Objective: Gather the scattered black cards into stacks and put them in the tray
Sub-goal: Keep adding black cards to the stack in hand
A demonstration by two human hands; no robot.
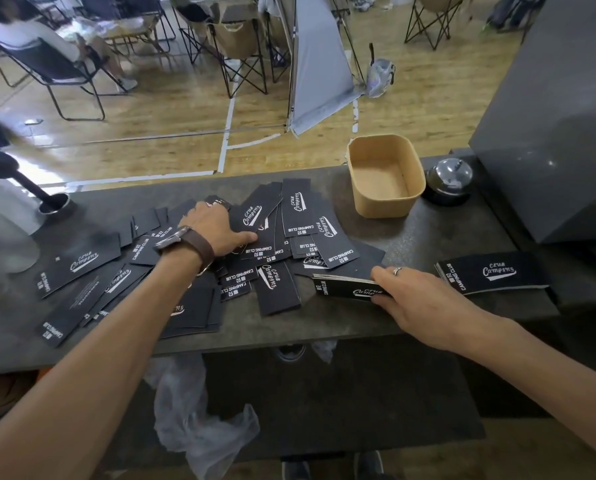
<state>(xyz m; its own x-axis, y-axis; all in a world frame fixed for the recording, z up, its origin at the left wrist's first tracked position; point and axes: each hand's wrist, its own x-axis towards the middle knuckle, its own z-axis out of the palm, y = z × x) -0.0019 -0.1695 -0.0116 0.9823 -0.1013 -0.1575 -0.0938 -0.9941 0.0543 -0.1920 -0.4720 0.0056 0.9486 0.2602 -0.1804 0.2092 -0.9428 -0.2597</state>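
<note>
Several black cards with white print point(275, 289) lie scattered and overlapping across the dark counter point(428, 233). My left hand point(217, 226), a watch on its wrist, reaches into the middle of the pile and its thumb and fingers pinch a card there. My right hand point(407, 299) grips a small stack of cards point(345, 287) at the pile's right edge, just above the counter. A second neat stack point(490, 273) lies on the counter to the right. The tan tray point(353, 168) stands at the back right with nothing inside.
A metal desk bell point(450, 180) sits right of the tray, next to a large grey box point(559, 116). A black microphone stand point(30, 188) is at the back left. Folding chairs and a seated person are on the wooden floor beyond.
</note>
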